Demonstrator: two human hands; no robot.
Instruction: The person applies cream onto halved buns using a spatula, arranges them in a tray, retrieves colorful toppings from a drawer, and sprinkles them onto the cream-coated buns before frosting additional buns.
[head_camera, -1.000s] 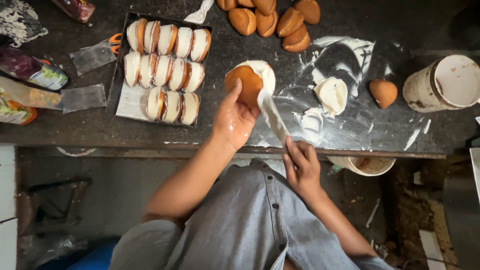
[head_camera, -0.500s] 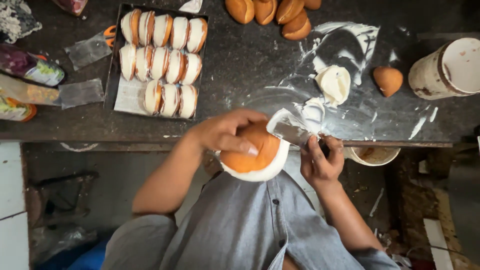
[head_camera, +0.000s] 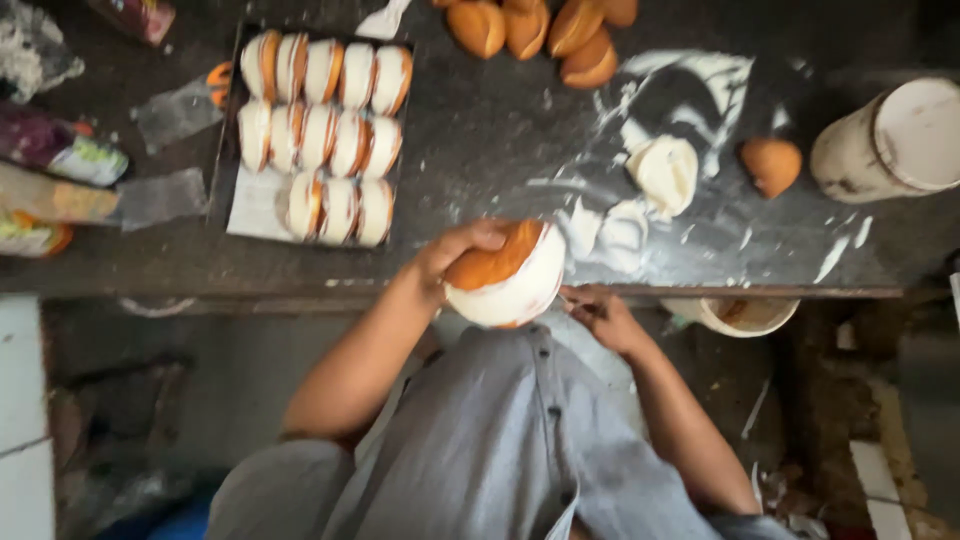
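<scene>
Colour key, head view: the bun (head_camera: 505, 272) held by the left hand (head_camera: 450, 262) shows an orange-brown crust over a thick white cream band; the filled buns (head_camera: 322, 135) in the tray (head_camera: 228, 130) alternate white cream and orange-brown crust in stripes, on a pale paper liner; the plain buns (head_camera: 540, 28) at the top edge are uniform golden orange, as is the single bun half (head_camera: 771, 165); the cream lump (head_camera: 665, 172) and its smears are white against the near-black worktop (head_camera: 480, 130); the tub (head_camera: 895, 140) is off-white with brownish stains; the shirt (head_camera: 500, 450) is plain blue-grey
</scene>
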